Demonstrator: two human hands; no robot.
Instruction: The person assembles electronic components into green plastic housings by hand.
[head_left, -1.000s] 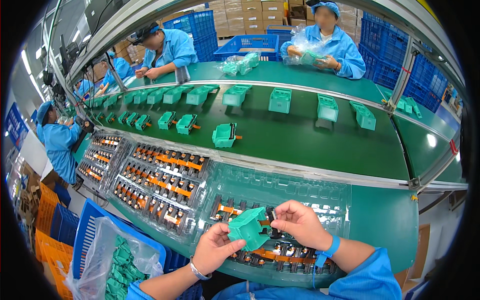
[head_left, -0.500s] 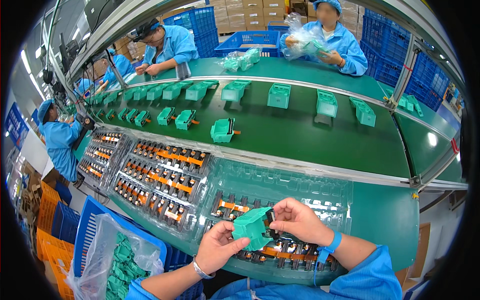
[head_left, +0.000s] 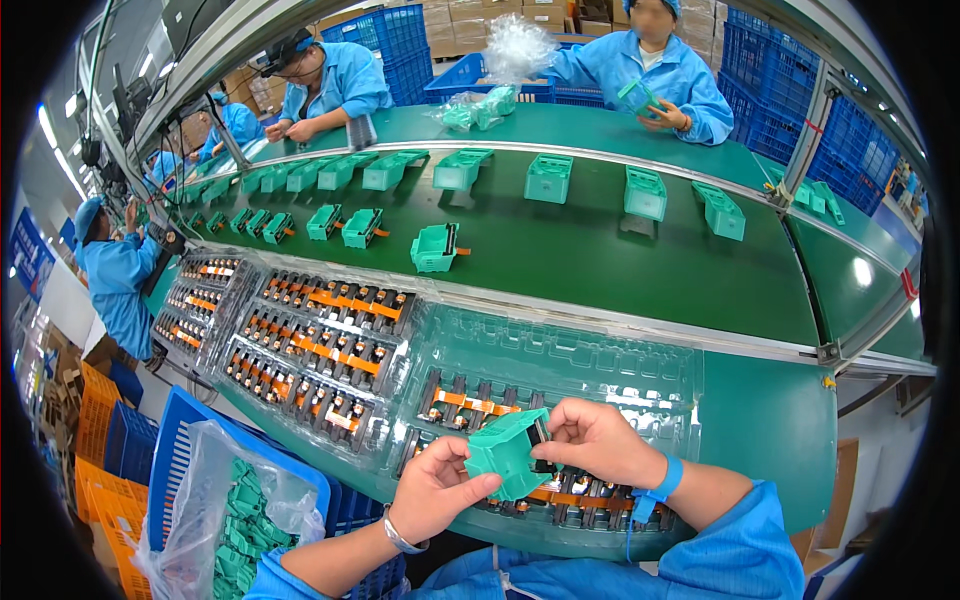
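My left hand (head_left: 432, 488) grips a green plastic housing (head_left: 495, 462) by its left side, thumb on its lower edge. At the housing's right end, the fingers of my right hand (head_left: 598, 442) pinch a small black part (head_left: 537, 437), which sits against the open edge; its far side is hidden. Both hands are held above a clear plastic tray (head_left: 560, 362). In that tray lie rows of black parts (head_left: 478, 402) joined by orange flat strips, partly covered by my hands and the housing.
Left of my hands, another tray (head_left: 318, 345) holds several rows of the black and orange parts. A green conveyor (head_left: 620, 275) beyond carries two lines of green housings (head_left: 435, 248). At lower left, a blue crate (head_left: 178, 440) holds bagged green pieces. Co-workers sit across the belt.
The housings on the conveyor have shifted slightly left. Across the belt, a co-worker has moved the clear bag leftward, away from the green piece in the other hand. My hands have barely moved.
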